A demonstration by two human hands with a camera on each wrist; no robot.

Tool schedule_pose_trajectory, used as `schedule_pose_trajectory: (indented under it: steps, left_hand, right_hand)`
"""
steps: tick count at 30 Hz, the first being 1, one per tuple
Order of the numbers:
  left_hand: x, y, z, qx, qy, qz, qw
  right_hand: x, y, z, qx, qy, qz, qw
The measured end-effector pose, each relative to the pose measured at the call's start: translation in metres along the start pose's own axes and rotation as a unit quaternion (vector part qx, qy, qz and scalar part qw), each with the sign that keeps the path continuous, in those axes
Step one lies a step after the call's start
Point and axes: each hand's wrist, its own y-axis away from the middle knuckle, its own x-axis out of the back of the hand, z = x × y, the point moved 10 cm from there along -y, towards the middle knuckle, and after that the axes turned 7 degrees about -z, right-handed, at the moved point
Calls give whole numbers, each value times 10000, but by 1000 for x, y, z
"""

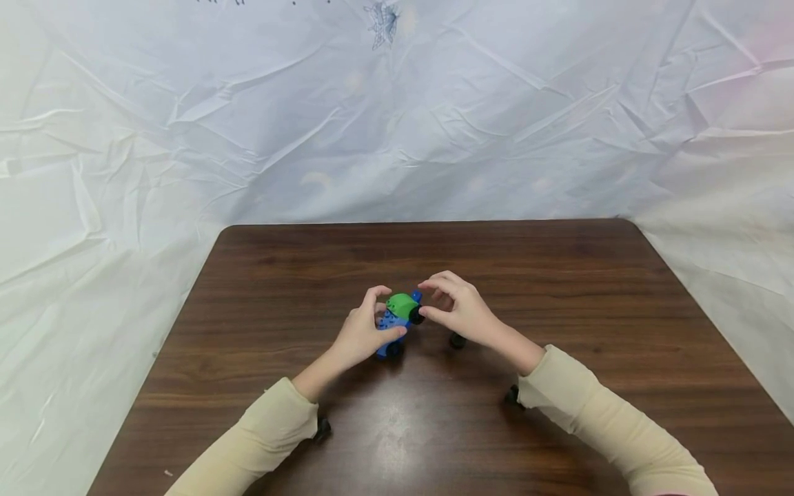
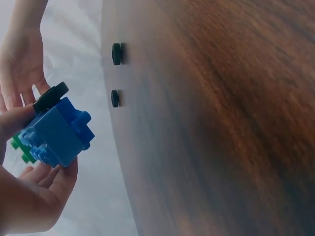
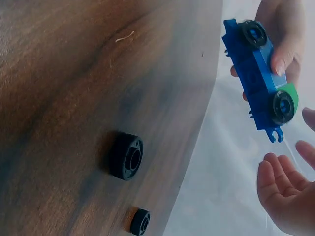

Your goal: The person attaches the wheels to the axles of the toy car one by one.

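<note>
- Nearest to us, we see a left sleeve [image 1: 260, 430] at the lower left of the head view and a right sleeve [image 1: 602, 406] at the lower right, over the dark wooden table [image 1: 397, 255].
- Beyond the cuff, we find the left hand [image 1: 361, 335] just left of centre. Its fingers and thumb are clamped on the toy car [image 1: 393, 320]; in the right wrist view the thumb presses the side between 2 wheels, while some fingers are hidden behind the body.
- In that view's lower middle we see a loose black wheel [image 3: 123, 156] on the table, with another loose wheel [image 3: 141, 222] below it, well apart from the car. No fingers touch either of these 2.
- The car sits near the centre of the head view, held up off the table and tilted, its green top [image 1: 402, 306] towards the right hand. At the upper right of the right wrist view, 1 side carries an upper fitted wheel [image 3: 254, 33] and a lower fitted wheel [image 3: 283, 106].
- We judge the wheel fitting about half done: 2 on, 2 left. We cannot see the opposite side fully, so this stays a judgement.
- Just right of the car, the right hand [image 1: 466, 313] hangs with fingers bent and thumb well apart from them. It grips nothing we can see, and the right wrist view shows a gap to the car.
- Farthest away, we see a creased pale cloth [image 1: 397, 124] across the top of the head view.
</note>
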Motion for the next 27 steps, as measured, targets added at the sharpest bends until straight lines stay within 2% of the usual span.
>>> schedule_pose_trajectory:
  steps: [5, 8, 15, 21, 27]
  left_hand:
    - [-7, 0, 5, -156, -363, -260, 9989]
    - [-11, 1, 10, -374, -724, -308, 9962]
    - [-13, 6, 27, -1035, -1606, -103, 9815]
    - [-11, 8, 33, -1310, -2053, 103, 9698]
    - [-12, 9, 38, -1505, -2187, 159, 9640]
  right_hand:
    - [-5, 0, 3, -112, -134, -358, 9992]
    - [-9, 0, 4, -152, -227, -603, 9978]
    - [-20, 3, 6, -280, -426, -1189, 9916]
    - [-24, 4, 7, -245, -480, -1338, 9895]
    - [-26, 5, 8, -178, -566, -1311, 9896]
